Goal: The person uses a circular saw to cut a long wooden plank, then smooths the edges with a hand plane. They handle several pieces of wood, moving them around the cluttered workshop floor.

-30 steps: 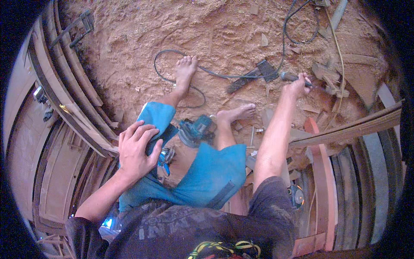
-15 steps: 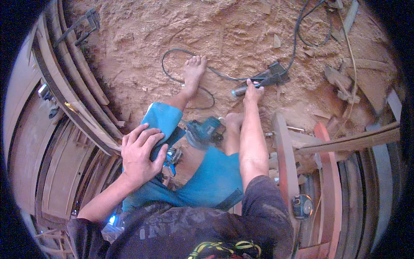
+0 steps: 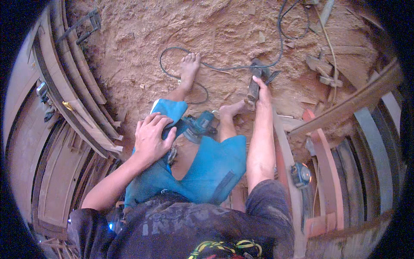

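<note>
My left hand point(image 3: 152, 137) lies open on my left knee, fingers spread over the blue trouser leg point(image 3: 171, 109). My right hand point(image 3: 262, 93) is closed around a dark, cylinder-shaped tool point(image 3: 253, 88), held low over the sawdust beside my right foot. A blocky dark part tops its far end, and a pale metallic tip shows at the near end. Its exact kind is unclear. A black cord point(image 3: 228, 67) runs across that far end; whether it joins the tool I cannot tell. Between my legs sits a teal power tool point(image 3: 201, 124), partly hidden by the shorts.
Sawdust covers the ground point(image 3: 129, 39). Curved boards point(image 3: 69, 82) are stacked at left. On the right, a long plank point(image 3: 349, 97) slants above reddish wooden pieces point(image 3: 326, 159); a blue-black power tool point(image 3: 300, 175) rests beside them. Wood scraps point(image 3: 321, 67) lie at far right.
The tool in my right hand has swung from lying nearly sideways to pointing away from me. My left hand stays on the knee, and the view has shifted slightly.
</note>
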`<state>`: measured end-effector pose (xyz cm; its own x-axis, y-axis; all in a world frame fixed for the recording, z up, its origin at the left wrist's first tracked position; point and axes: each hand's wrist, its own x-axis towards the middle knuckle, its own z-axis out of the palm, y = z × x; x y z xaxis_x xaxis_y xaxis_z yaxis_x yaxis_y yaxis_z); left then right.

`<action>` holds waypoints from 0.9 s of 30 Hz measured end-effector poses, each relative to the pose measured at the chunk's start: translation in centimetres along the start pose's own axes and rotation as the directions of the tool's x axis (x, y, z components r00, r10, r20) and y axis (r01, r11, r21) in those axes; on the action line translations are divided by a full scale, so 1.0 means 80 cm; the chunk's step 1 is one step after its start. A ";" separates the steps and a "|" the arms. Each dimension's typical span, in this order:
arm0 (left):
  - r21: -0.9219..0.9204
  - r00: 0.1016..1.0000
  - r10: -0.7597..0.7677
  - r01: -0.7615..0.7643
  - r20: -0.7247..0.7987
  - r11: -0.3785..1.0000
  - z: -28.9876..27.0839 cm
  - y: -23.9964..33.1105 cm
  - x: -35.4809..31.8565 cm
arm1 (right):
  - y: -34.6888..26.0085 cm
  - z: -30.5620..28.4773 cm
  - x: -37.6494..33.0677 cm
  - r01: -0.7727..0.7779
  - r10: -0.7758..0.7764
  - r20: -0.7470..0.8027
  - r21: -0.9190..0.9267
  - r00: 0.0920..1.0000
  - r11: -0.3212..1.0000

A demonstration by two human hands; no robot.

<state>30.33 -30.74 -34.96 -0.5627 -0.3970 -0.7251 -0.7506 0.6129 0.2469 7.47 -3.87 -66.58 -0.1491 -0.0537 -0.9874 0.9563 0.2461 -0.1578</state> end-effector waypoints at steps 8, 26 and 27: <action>-0.013 0.997 -0.062 0.063 0.047 0.998 0.009 -0.006 -0.013 | 0.018 -0.015 -0.172 -0.102 0.084 0.162 0.110 0.983 0.989; 0.249 0.381 0.922 -0.901 0.064 0.355 -0.155 0.133 -0.123 | 0.001 0.113 -0.621 0.508 -0.381 0.414 -0.258 0.827 0.822; 0.234 0.356 0.924 -0.919 0.142 0.318 -0.177 0.137 -0.125 | -0.023 0.118 -0.654 0.398 -0.194 0.498 -0.344 0.845 0.850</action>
<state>22.79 -29.74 -15.90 -0.8443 0.5220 -0.1210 0.3597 0.7195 0.5940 15.88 -10.65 -14.47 -0.1860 -0.5753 -0.7965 0.6673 0.5211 -0.5322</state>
